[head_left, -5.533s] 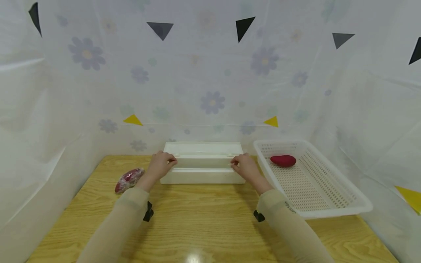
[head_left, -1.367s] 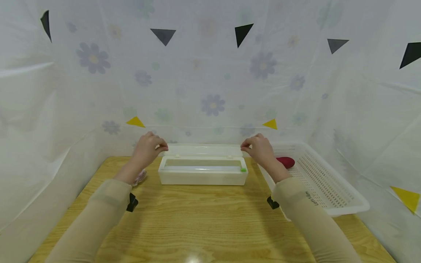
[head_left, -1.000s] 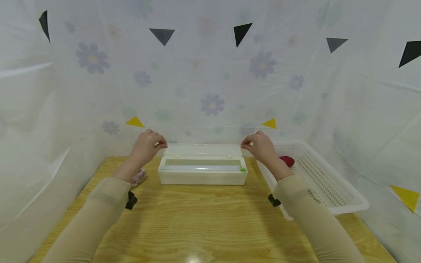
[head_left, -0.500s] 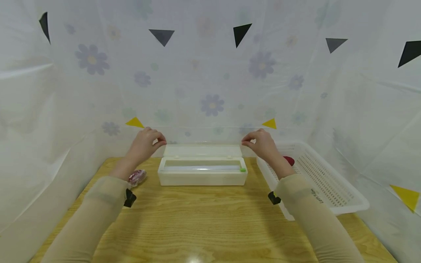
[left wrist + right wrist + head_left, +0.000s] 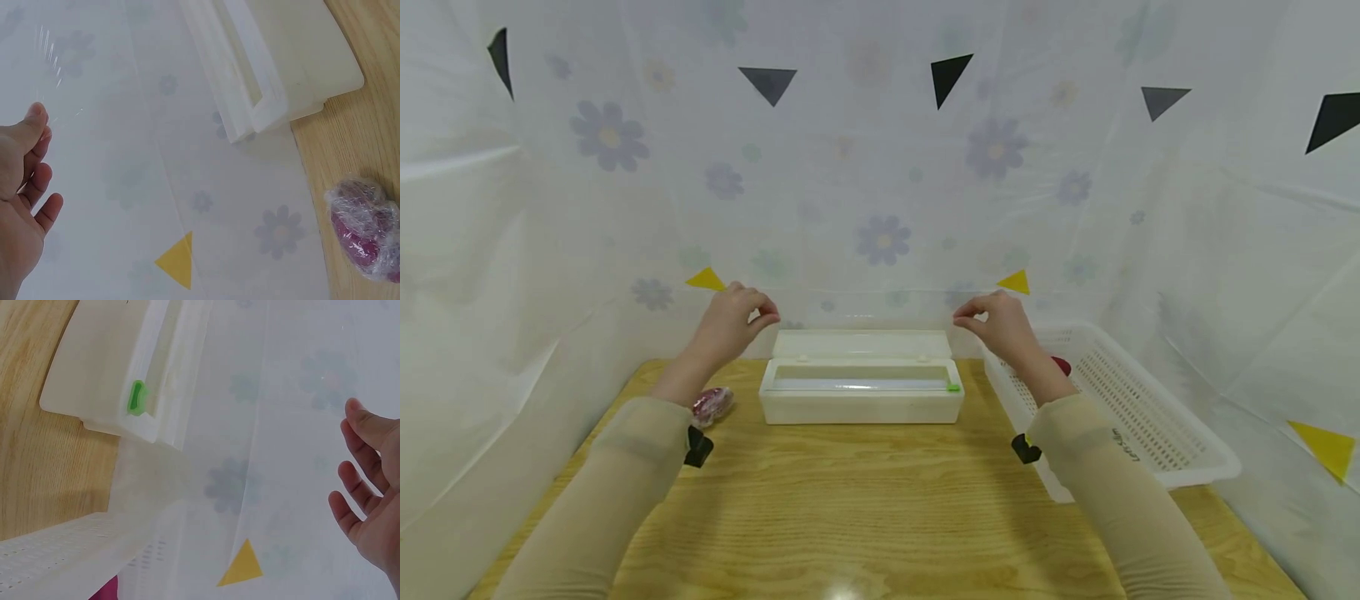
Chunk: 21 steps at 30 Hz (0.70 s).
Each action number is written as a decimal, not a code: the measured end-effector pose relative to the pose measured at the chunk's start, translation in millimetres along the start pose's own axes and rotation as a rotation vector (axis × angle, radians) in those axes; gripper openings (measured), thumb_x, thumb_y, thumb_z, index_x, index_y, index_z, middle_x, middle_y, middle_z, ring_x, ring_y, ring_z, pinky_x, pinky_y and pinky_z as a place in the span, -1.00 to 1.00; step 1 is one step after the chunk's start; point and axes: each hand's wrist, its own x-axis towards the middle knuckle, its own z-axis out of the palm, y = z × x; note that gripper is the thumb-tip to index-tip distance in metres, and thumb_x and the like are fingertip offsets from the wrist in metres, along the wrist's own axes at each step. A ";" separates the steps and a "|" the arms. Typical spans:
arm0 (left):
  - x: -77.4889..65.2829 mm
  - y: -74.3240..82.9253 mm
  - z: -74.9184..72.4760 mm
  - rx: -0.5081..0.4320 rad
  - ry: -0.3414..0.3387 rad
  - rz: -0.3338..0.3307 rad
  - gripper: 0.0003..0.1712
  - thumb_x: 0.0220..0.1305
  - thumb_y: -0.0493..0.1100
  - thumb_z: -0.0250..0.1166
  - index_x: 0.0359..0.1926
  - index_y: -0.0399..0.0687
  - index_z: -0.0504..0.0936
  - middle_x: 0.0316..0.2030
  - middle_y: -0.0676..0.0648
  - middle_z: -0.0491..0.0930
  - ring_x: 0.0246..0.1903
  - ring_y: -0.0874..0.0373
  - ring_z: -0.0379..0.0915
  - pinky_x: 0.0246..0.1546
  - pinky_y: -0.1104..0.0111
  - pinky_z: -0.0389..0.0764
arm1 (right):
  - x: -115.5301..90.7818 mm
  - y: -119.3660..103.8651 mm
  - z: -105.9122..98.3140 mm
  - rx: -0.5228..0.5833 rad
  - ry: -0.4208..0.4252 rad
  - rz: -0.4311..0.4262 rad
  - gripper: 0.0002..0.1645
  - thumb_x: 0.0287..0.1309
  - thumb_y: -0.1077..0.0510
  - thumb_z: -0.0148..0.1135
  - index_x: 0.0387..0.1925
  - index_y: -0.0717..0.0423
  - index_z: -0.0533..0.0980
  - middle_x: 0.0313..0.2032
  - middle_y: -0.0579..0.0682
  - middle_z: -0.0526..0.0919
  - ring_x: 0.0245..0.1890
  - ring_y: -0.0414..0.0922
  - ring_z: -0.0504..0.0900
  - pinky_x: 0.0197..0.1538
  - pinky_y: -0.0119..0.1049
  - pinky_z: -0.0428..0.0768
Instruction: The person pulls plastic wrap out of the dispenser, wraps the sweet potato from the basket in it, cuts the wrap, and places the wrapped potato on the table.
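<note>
A white cling film dispenser box (image 5: 861, 408) stands at the back of the table, its lid (image 5: 861, 343) tipped back and a green slider (image 5: 953, 387) at its front right. Above and behind the lid, my left hand (image 5: 733, 321) pinches one corner of a clear sheet of cling film (image 5: 53, 59) between thumb and forefinger. My right hand (image 5: 1003, 329) pinches the other side at the same height. The sheet is nearly invisible; only glints and creases show between the hands. Below my left wrist lies a film-wrapped red sweet potato (image 5: 712, 405).
To the right stands a white perforated basket (image 5: 1198, 412), partly behind my right forearm. A bare red sweet potato (image 5: 1062, 365) inside it is mostly hidden by that arm. Behind the wooden table (image 5: 857, 500) hangs a flowered plastic curtain (image 5: 883, 167).
Both hands have risen from the box's front opening to above the lid, drawing film up. Over the last second they rise slightly more. The wrapped sweet potato is less covered by my arm.
</note>
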 end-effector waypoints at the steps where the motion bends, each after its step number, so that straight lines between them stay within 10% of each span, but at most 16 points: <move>1: 0.2 0.4 -0.5 0.002 0.003 0.000 -0.90 0.20 -0.19 0.31 -0.33 -0.15 0.67 -0.40 -0.08 0.62 -0.34 0.01 0.33 -0.26 0.14 0.36 | 0.4 0.1 -0.2 -0.001 0.003 0.000 -0.84 0.14 0.10 0.30 -0.28 0.08 0.68 -0.28 0.05 0.71 -0.10 0.05 0.47 0.05 0.03 0.42; 21: 9.3 0.2 -6.4 0.014 0.065 0.007 -0.88 0.17 -0.19 0.33 -0.33 -0.16 0.68 -0.39 -0.10 0.64 -0.33 -0.01 0.37 -0.26 0.14 0.40 | 4.5 -8.7 -11.9 -0.016 0.019 0.023 -0.82 0.16 0.09 0.28 -0.26 0.10 0.67 -0.23 0.05 0.68 -0.24 -0.03 0.45 -0.16 -0.12 0.42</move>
